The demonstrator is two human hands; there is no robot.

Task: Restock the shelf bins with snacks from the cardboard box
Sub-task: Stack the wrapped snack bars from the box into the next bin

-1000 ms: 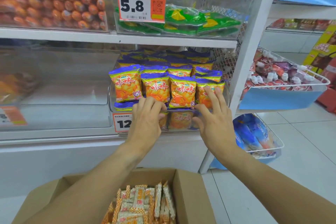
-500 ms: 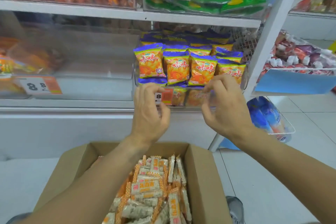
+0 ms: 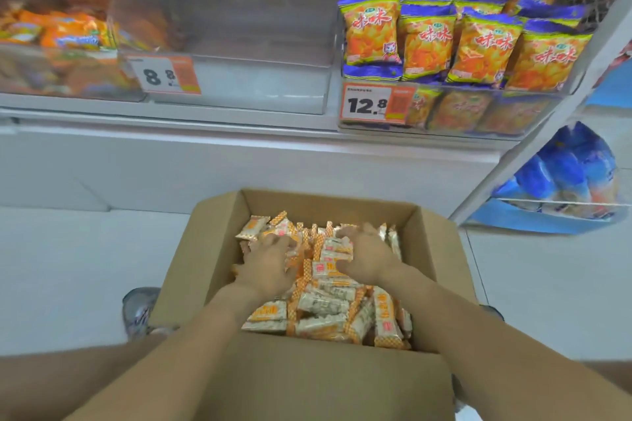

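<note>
Open cardboard box (image 3: pixel 441 249) at my six o'clock, heaped with small orange-and-white wrapped snacks (image 3: pixel 328 308). Clear shelf bin (image 3: pixel 260 85) at eleven o'clock, price tag 8.8.

Your forearms (image 3: pixel 191 335) are bare, with no sleeves in view, and so are both hands. You wear a grey shoe (image 3: pixel 140 311) with blurred markings.

Pale tiled floor (image 3: pixel 68 267), with an open cardboard box (image 3: pixel 307 383) standing on it and a grey shoe (image 3: pixel 140 311) just left of the left hand (image 3: pixel 266 267). Beyond both hands, a white shelf (image 3: pixel 239 116) carrying three clear bins: far left, orange packets (image 3: pixel 75 37), blurred, perhaps sweets; middle bin (image 3: pixel 239 79) with an 8.8 tag (image 3: pixel 164 75); beyond the right hand (image 3: pixel 367 256), orange-and-purple snack bags (image 3: pixel 427 41) and a 12.8 tag (image 3: pixel 374 104).
</note>
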